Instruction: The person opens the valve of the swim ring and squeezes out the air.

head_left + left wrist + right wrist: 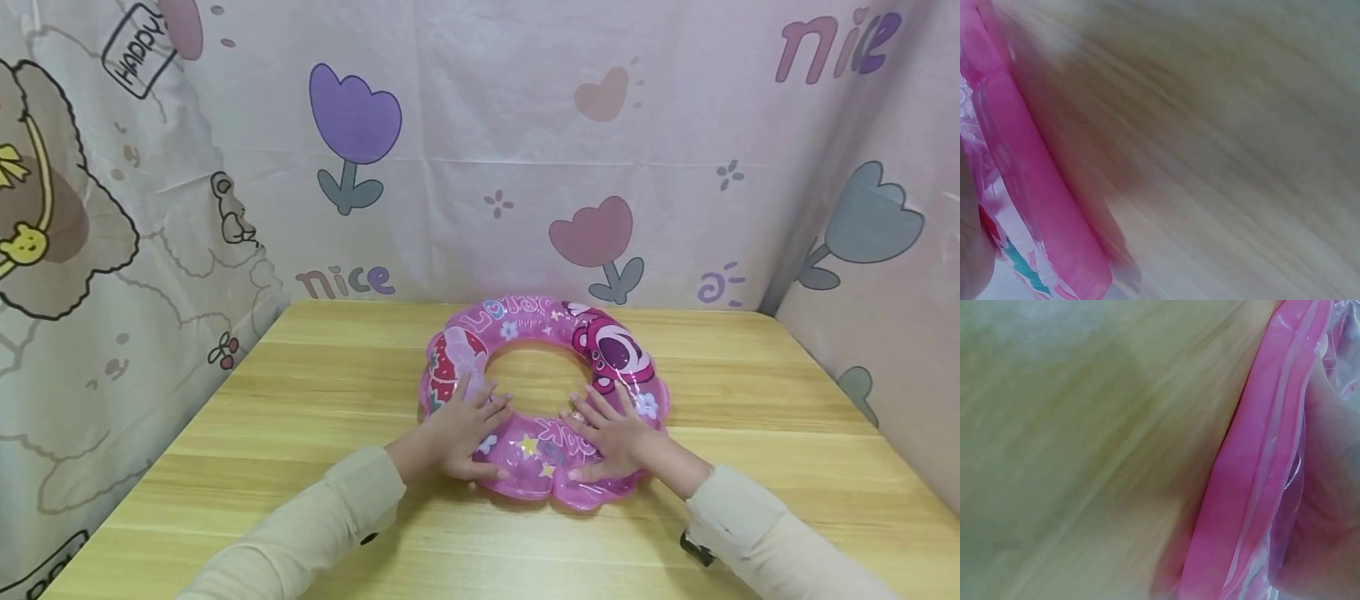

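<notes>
A pink inflatable swim ring (525,475) with a scalloped edge, printed bear, strawberries, stars and flowers lies flat on the wooden table. On its near left part rests my left hand (467,429), fingers spread and straight. My right hand (618,433) lies on the near right part, its fingers also spread. Both thumbs point inward along the near side. In the left wrist view, the ring's pink side (1041,181) shows next to the edge of the hand. The right wrist view has the ring's seamed side (1247,456) beside my palm (1329,494).
The wooden table (300,400) stretches out around the ring. Behind it hangs a printed curtain (480,125) with tulips and lettering, and more printed cloth (172,267) closes off the left side. A dark strap piece (696,548) shows under the right sleeve.
</notes>
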`<state>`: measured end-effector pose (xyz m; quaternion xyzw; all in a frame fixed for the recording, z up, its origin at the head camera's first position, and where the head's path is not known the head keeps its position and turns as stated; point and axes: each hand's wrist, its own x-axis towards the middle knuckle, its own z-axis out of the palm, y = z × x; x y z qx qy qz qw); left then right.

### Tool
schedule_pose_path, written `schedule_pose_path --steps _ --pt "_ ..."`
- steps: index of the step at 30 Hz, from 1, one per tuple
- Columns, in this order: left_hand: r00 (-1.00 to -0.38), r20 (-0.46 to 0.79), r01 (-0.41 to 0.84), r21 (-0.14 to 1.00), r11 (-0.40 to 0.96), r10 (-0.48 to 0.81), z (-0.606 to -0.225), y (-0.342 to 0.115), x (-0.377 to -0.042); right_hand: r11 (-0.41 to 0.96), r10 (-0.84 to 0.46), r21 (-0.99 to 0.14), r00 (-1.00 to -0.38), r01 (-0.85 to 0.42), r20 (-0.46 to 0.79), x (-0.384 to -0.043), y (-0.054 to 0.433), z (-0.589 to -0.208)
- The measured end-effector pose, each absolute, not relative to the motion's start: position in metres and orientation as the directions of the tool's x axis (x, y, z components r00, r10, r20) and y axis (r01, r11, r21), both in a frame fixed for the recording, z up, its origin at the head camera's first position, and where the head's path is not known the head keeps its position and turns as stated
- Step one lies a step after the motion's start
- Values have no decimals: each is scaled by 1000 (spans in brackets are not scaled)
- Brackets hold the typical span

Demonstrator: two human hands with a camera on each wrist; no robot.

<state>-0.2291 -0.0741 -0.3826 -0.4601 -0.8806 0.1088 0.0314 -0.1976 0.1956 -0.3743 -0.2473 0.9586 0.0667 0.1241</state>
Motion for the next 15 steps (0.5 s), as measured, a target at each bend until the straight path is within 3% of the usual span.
schedule_pose_path --steps 15 --pt "-570 8 817 -97 568 822 -369 -73 -233 869 -484 -41 -831 -493 -273 -198 200 -378"
